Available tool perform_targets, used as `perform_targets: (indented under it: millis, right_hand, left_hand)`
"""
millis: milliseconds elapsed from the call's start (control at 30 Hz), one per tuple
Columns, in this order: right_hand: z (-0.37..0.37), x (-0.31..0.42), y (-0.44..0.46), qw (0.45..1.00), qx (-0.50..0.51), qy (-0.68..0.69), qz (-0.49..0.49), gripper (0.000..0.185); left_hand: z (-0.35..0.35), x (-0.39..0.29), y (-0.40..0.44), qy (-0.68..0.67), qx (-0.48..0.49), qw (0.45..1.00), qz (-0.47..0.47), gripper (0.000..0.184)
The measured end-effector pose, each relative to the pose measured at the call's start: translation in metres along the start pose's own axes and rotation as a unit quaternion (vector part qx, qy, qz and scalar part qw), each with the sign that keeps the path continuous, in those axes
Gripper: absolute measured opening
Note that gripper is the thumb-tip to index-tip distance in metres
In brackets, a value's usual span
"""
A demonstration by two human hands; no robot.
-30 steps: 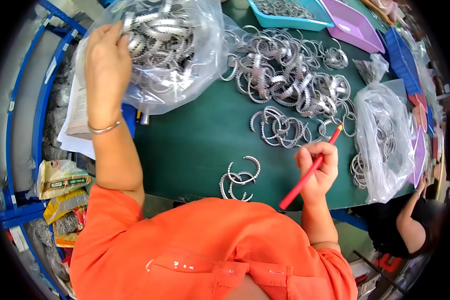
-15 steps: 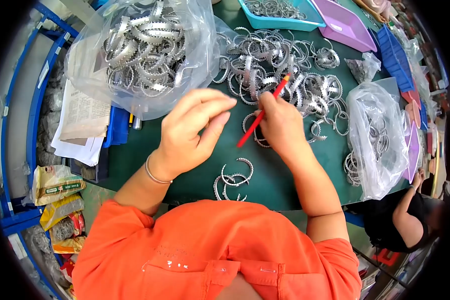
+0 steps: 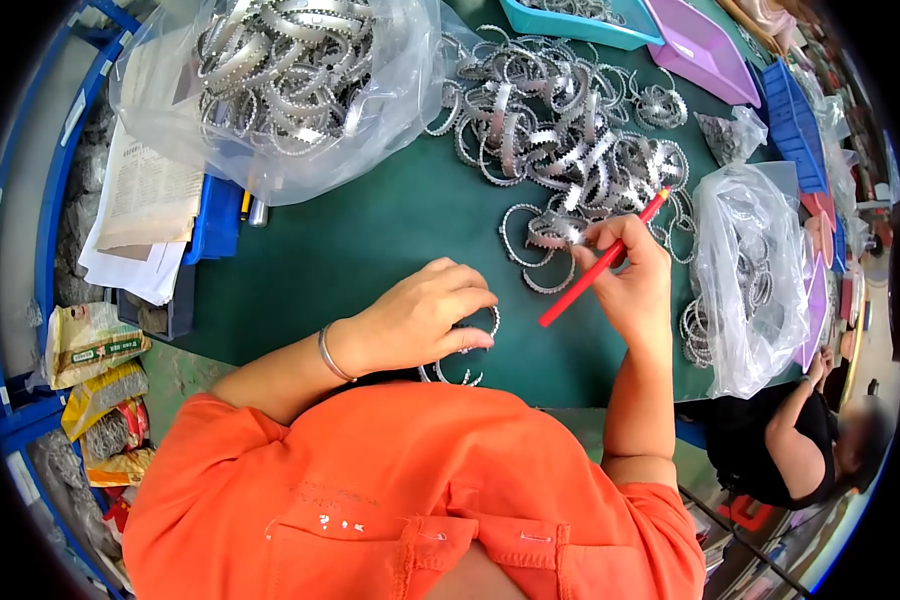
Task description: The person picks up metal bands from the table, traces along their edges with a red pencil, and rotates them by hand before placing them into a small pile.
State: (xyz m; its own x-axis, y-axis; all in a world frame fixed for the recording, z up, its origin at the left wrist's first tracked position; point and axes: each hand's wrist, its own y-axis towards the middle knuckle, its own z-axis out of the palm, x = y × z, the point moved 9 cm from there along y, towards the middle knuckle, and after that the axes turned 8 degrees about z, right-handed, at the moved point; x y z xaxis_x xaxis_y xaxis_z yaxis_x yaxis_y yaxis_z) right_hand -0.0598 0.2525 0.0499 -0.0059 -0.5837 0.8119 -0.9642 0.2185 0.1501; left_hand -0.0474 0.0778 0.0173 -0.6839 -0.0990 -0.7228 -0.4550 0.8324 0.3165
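Note:
My left hand (image 3: 425, 315) is curled over a few open, jagged-edged metal bangles (image 3: 460, 377) near the table's front edge. Its thumb and fingers close round one of these bangles, which my hand partly hides. In my right hand (image 3: 632, 275) a red pencil (image 3: 595, 282) is held slantwise, its tip pointing up and right. The right thumb and fingertips also meet a bangle (image 3: 550, 232) at the near edge of a large heap of bangles (image 3: 570, 130). Whether they grip that bangle, I cannot tell.
A clear plastic bag (image 3: 410, 130) full of bangles stands at the back left, beside papers (image 3: 150, 200). Another plastic bag (image 3: 750, 300) lies at right. Turquoise (image 3: 580, 28) and purple trays (image 3: 705, 50) line the back. A co-worker's arm (image 3: 800, 430) is at far right.
My left hand has come down onto the bangles at the front edge. My right hand, with the red pencil, has moved right to the heap's near side. The view has shifted slightly.

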Motion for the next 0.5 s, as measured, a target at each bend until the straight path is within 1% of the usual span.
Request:
perform_targets:
  millis: [33,67,100,167,233,300,333,367,433,500]
  right_hand:
    - [-0.006,-0.003,-0.001,1.000,-0.025,-0.006,0.017,0.026]
    - [-0.010,-0.006,-0.001,0.996,-0.064,0.052,-0.017,0.026]
    - [-0.013,-0.008,-0.002,0.990,-0.075,0.115,-0.026,0.025]
    - [-0.015,-0.019,-0.001,0.949,-0.097,0.300,-0.002,0.026]
    - [-0.013,-0.024,-0.003,0.944,-0.111,0.311,-0.014,0.027]
    - [-0.009,-0.034,-0.005,0.913,-0.129,0.387,0.013,0.027]
    - [-0.007,-0.041,-0.004,0.914,-0.133,0.383,0.016,0.027]
    - [-0.002,-0.044,-0.002,0.929,-0.118,0.346,0.054,0.025]
    - [0.016,-0.043,-0.001,0.969,-0.029,0.232,0.084,0.024]
    - [0.021,-0.038,-0.002,0.964,-0.032,0.250,0.082,0.024]
  left_hand:
    - [0.001,-0.004,0.000,0.012,0.006,1.000,0.019,0.030]
    - [0.005,-0.005,0.000,0.015,0.022,0.999,0.024,0.034]
    - [0.006,-0.005,-0.001,0.015,0.023,0.999,0.026,0.034]
    - [0.009,-0.004,-0.001,0.016,0.032,0.999,0.024,0.036]
    - [0.006,-0.011,0.000,0.004,0.024,0.999,0.033,0.036]
    - [0.000,-0.018,0.003,-0.007,0.014,0.999,0.042,0.036]
    - [-0.007,-0.024,0.003,-0.016,-0.007,0.998,0.054,0.036]
    - [-0.014,-0.030,0.003,-0.023,-0.027,0.997,0.065,0.037]
    - [-0.017,-0.033,0.003,-0.030,-0.019,0.997,0.074,0.036]
    - [0.008,-0.028,-0.004,-0.030,0.121,0.989,0.074,0.036]
